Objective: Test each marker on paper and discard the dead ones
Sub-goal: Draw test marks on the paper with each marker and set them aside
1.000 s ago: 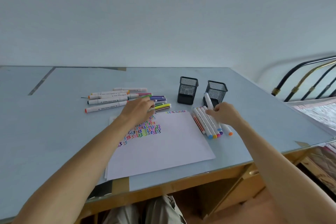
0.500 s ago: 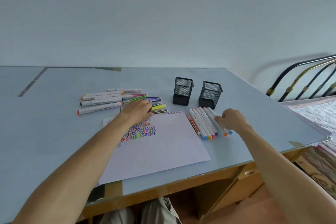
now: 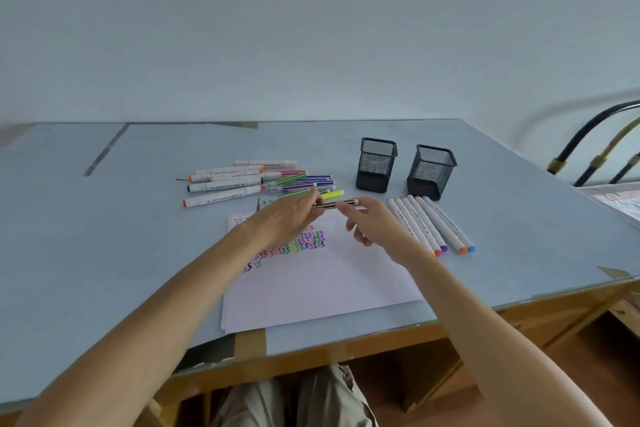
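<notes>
A thin brown striped marker (image 3: pixel 333 204) is held level above the far edge of the white paper (image 3: pixel 322 284). My left hand (image 3: pixel 289 218) pinches its left end and my right hand (image 3: pixel 372 224) pinches its right end. Coloured zigzag test marks (image 3: pixel 301 243) cover the paper's upper left. A pile of white and thin coloured markers (image 3: pixel 256 182) lies behind my left hand. A row of white markers with coloured caps (image 3: pixel 431 224) lies to the right of the paper.
Two black mesh pen holders (image 3: pixel 375 165) (image 3: pixel 431 172) stand behind the row of markers. The blue table's front edge (image 3: pixel 346 347) is near my body. A metal bed frame (image 3: pixel 595 152) stands at the far right.
My left hand lifted a thin brown marker out of the pile. My right hand left the row of white markers and moved left onto that marker's other end.
</notes>
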